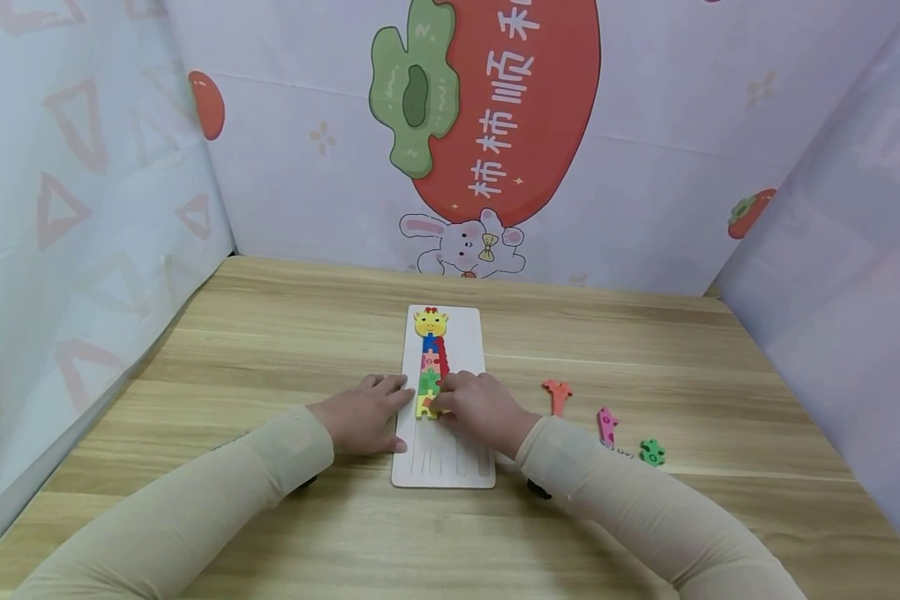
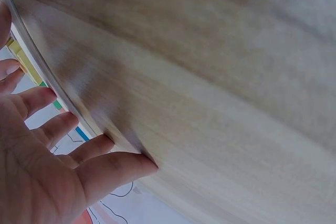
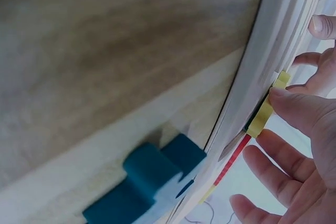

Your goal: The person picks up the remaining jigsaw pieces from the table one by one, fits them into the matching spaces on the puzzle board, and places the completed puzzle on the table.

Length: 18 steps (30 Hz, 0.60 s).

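Some right fingers (image 3: 287, 157) grip the yellow piece (image 3: 265, 112); relaxed left fingers (image 2: 56, 128) touch the board (image 1: 457, 476).

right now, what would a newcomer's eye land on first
Likely the big red fruit with white lettering, printed on the pale rear backdrop. Then the yellow-headed giraffe puzzle on the white rectangular board, its bottom yellow piece pinched by the right hand. A loose orange piece, pink piece and green piece lie farther right.

yellow piece (image 1: 423, 409) partly behind right hand (image 1: 487, 411), printed persimmon (image 1: 555, 108) cropped above
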{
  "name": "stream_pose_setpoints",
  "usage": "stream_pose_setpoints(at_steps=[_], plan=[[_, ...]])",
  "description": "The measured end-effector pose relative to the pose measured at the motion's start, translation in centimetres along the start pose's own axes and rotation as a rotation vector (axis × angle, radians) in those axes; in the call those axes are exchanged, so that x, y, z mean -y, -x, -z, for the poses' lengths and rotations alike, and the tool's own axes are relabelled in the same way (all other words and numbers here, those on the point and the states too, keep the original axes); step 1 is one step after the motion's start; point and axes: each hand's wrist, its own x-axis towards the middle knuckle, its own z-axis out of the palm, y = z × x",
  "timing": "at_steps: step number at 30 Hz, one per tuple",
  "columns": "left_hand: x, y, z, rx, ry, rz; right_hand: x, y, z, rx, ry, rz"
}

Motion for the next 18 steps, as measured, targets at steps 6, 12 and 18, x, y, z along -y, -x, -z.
stream_pose_setpoints(at_steps=[6, 12, 18], plan=[[0.05, -0.10, -0.12, -0.003, -0.009, -0.001, 0.02, -0.02, 0.03, -0.003, -0.003, 0.001], [0.02, -0.05, -0.06, -0.004, -0.012, 0.001, 0.05, -0.04, 0.06, 0.003, -0.011, -0.006], [-0.03, -0.02, -0.05, -0.003, -0.008, 0.003, -0.02, -0.15, -0.01, 0.013, -0.018, -0.014]])
